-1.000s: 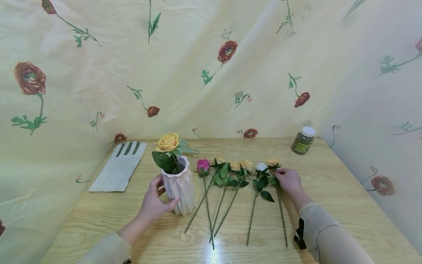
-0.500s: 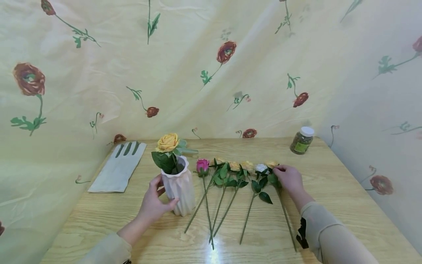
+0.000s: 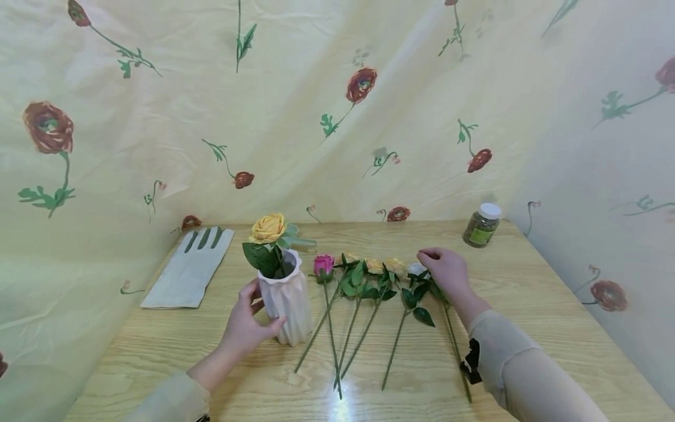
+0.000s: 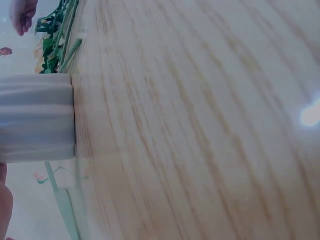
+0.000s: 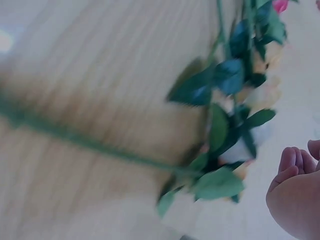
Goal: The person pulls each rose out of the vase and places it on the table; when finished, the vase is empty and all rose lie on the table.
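Observation:
In the head view, my left hand [image 3: 252,319] grips the side of a white fluted vase [image 3: 287,302], thumb in front and fingers round the far side. The vase stands upright with one yellow rose [image 3: 269,228] in it. My right hand [image 3: 448,272], fingers loosely curled, is over the right end of a row of flowers and holds nothing. Its fingertips are just above a white rose [image 3: 416,269], and it covers the rightmost bloom, whose stem [image 3: 456,346] shows below. In the right wrist view, the hand [image 5: 295,197] is beside the blooms, apart from the leaves [image 5: 219,183].
Left of the white rose lie a pink rose [image 3: 324,265] and several yellow roses [image 3: 394,266], some stems crossing. A pale glove [image 3: 190,269] lies at the back left. A white-lidded jar [image 3: 482,225] stands at the back right. A pale green object [image 3: 302,241] lies behind the vase.
My right hand has let go near the rightmost yellow rose and moved left and up over the blooms. That stem and the white rose's stem have shifted. My left hand stays on the vase.

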